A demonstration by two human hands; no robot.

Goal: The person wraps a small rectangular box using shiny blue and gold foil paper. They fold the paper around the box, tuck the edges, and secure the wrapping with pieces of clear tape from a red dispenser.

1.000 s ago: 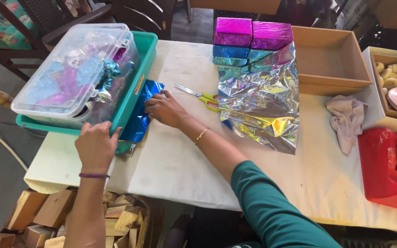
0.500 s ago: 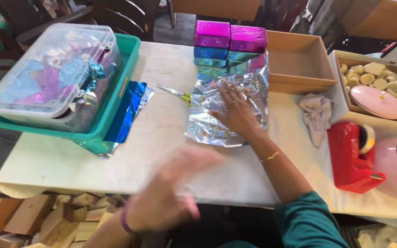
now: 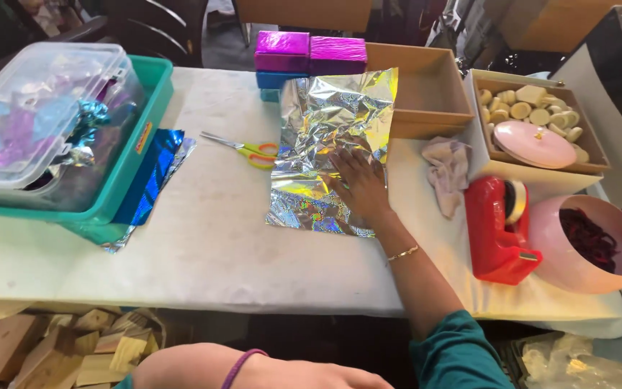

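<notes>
My right hand [image 3: 358, 184] lies flat, fingers spread, on a crinkled silver holographic foil sheet [image 3: 325, 122] spread on the white table [image 3: 203, 245]. The sheet's far edge curls up against a stack of magenta and blue wrapped boxes [image 3: 309, 54]. Yellow-handled scissors [image 3: 250, 150] lie just left of the sheet. My left hand [image 3: 304, 374], with a purple band at the wrist, is low at the bottom edge of the view, off the table; its fingers are mostly out of sight.
A teal tray [image 3: 120, 191] at left holds a clear lidded box [image 3: 37, 108] of foil; blue foil [image 3: 154, 173] lies beside it. At right are an open cardboard box [image 3: 426, 94], a cloth [image 3: 446, 169], a red tape dispenser [image 3: 498, 227] and a pink bowl [image 3: 588, 245].
My right hand left the blue foil by the tray and moved right onto the silver sheet. My left hand drew back from the tray's edge down towards me.
</notes>
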